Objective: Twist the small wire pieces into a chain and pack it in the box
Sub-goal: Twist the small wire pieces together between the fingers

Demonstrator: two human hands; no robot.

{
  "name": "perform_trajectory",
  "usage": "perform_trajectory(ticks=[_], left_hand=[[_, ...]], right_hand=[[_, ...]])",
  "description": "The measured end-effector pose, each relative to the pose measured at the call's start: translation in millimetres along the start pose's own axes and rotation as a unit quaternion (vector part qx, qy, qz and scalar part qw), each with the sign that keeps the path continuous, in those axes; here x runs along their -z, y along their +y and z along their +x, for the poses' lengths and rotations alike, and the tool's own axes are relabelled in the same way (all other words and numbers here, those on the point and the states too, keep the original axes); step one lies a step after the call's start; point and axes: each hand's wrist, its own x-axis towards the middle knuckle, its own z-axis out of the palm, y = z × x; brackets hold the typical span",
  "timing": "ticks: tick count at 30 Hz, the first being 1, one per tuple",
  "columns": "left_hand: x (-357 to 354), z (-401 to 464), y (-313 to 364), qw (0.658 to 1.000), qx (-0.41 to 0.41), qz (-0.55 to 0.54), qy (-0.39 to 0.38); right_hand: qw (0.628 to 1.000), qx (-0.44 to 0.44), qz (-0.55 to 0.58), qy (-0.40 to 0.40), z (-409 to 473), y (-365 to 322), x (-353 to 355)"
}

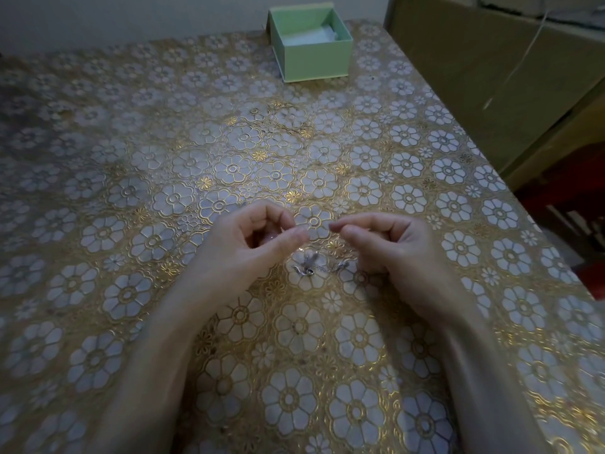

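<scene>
Fingers: left hand [252,239] and right hand [383,239] each pinch thumb to forefinger, a thin wire barely visible between | wire pieces [307,268] on table [131,178] beneath hands | open green box [311,44] far edge.

A small cluster of silvery wire pieces [306,268] lies loose on the floral counter [131,158]. The pale green box [311,44] stands open at the far edge, white padding inside.

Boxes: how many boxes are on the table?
1. The green box sits open at the table's far edge, beyond both hands, with something white inside. No other box shows, though the frame cuts off part of the table.
</scene>
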Motion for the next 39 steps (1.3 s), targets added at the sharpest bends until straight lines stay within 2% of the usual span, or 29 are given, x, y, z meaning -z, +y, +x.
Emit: perform_trajectory(ticks=[3,10,16,24,30,34,39], left_hand=[[0.0,1.0,-1.3,0.999,-0.004,0.033,0.002],[-14.1,-2.1,-0.1,0.998,-0.019,0.059,-0.032],[-26.0,-2.6,0.7,0.992,-0.068,0.104,-0.031],[-31.0,-2.8,0.2,0.992,-0.063,0.110,-0.028],[-29.5,-2.9,-2.7,0.992,-0.051,0.112,-0.034],[-26.8,-1.0,-4.4,0.995,-0.046,0.085,-0.014],[-19.7,-0.4,-2.9,0.994,-0.077,0.077,0.020]], right_hand=[[0.996,0.014,0.084,0.040,1.2,2.7,2.5],[0.970,0.035,0.240,0.017,2.3,-0.5,2.4],[0.958,0.042,0.284,0.008,2.0,-3.5,1.2],[0.958,0.044,0.281,-0.022,2.3,-1.1,-2.1],[0.958,0.041,0.282,-0.009,3.5,2.0,0.7],[0.984,0.027,0.172,0.028,3.0,4.8,0.8],[0.998,0.012,0.061,-0.001,0.8,3.1,-3.9]])
